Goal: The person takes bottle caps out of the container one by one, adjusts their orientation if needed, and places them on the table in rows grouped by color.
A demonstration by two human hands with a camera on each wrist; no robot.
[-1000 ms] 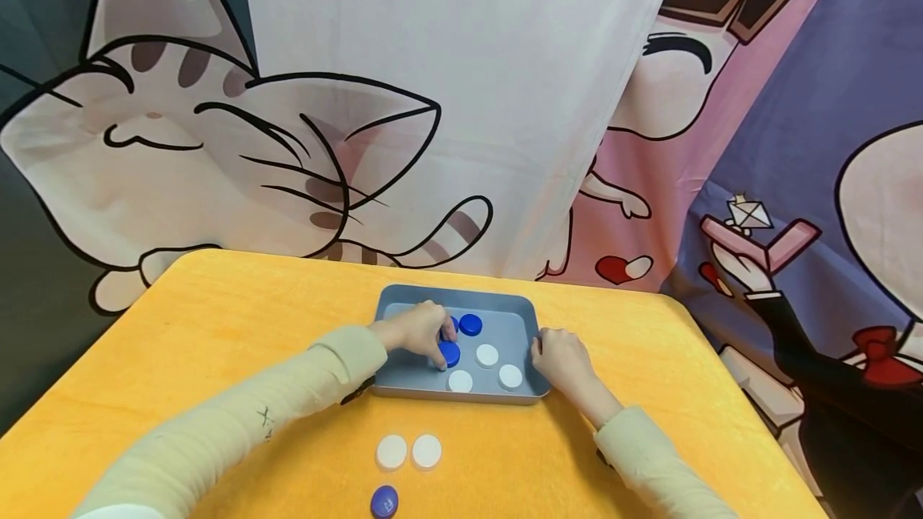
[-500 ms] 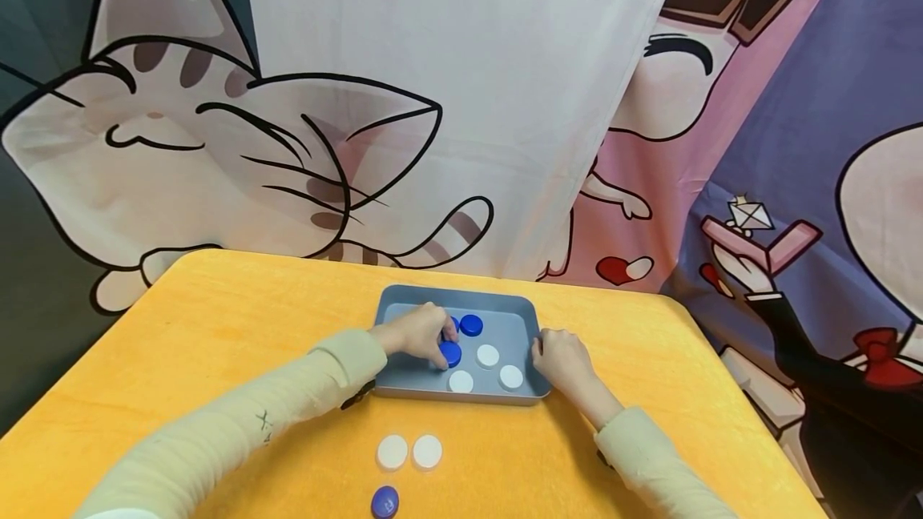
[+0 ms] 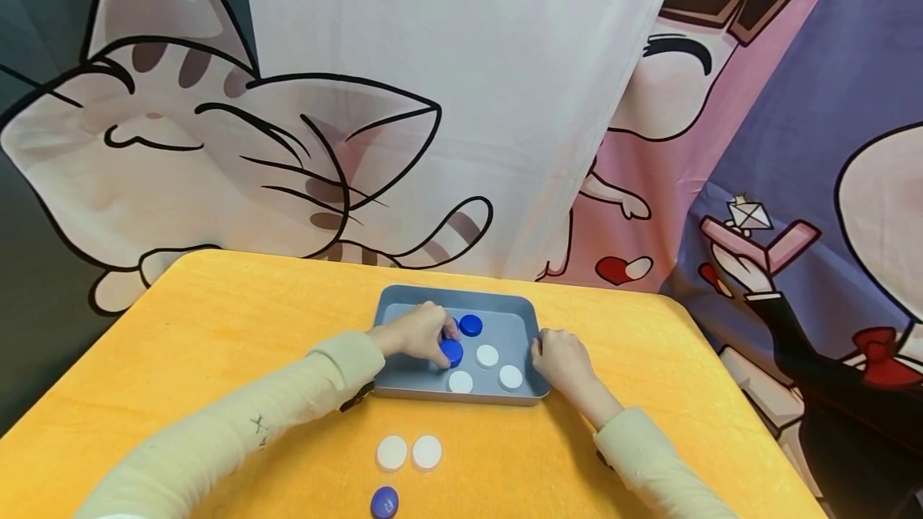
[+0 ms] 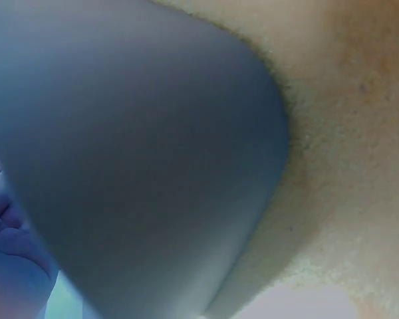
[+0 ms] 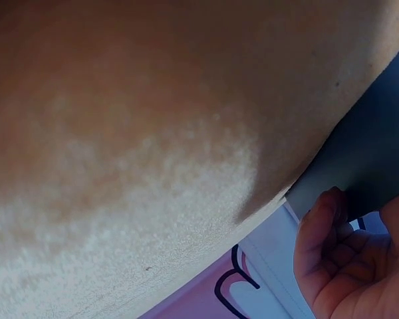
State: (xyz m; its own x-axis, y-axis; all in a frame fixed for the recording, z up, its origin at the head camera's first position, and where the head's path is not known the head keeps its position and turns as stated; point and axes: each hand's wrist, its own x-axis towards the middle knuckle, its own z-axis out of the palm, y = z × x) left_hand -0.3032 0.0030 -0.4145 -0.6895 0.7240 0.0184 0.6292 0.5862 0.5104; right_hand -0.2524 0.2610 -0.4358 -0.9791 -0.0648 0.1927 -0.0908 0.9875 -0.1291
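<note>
A shallow grey-blue tray [image 3: 404, 382] lies on the yellow table. My left hand [image 3: 418, 333] reaches in over its left side, thumb and fingers pinching a blue round cap [image 3: 452, 353]. Partly behind those fingers is a second blue cap [image 3: 455, 324], and a third blue cap [image 3: 471, 325] lies beside it. Three white round caps [image 3: 487, 356] rest in the tray's front right part. My right hand [image 3: 566, 359] grips the tray's right rim with curled fingers. In the left wrist view, a large grey surface [image 4: 146, 159] hides most of the hand.
On the table [image 3: 288, 439] in front of the tray lie two white caps [image 3: 392, 452] side by side, with one blue cap [image 3: 384, 502] nearer to me. A printed cartoon cloth [image 3: 461, 102] hangs behind the table's back edge.
The pinched blue cap and my left fingers have shifted very slightly to the right in the tray. My right hand has stayed on the rim.
</note>
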